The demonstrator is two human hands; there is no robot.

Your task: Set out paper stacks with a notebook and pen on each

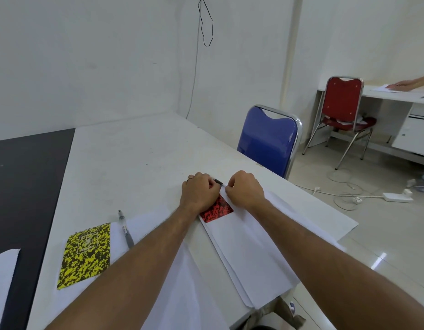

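- The left hand [199, 192] and right hand [245, 189] meet at the far end of the red notebook [217, 210], each with fingers curled in a narrow grip around a dark pen [219, 181].
- Only a short piece of that pen shows between the two hands; whether it touches the red notebook or is lifted just above it is hard to tell.
- The red notebook lies on the right paper stack [249, 253]; its far half is covered by the hands.
- Left of the red notebook, a second paper stack [144, 225] carries a yellow notebook [86, 254] on its left part.
- A second pen [125, 231] lies just right of the yellow notebook, between it and the red notebook, on the same stack.
- Both stacks rest on the white desk [125, 158], with the right stack reaching over the desk's near right edge.
- A blue chair [268, 141] stands beyond the red notebook, at the desk's right side.
- A ring sits on one finger of the left hand.
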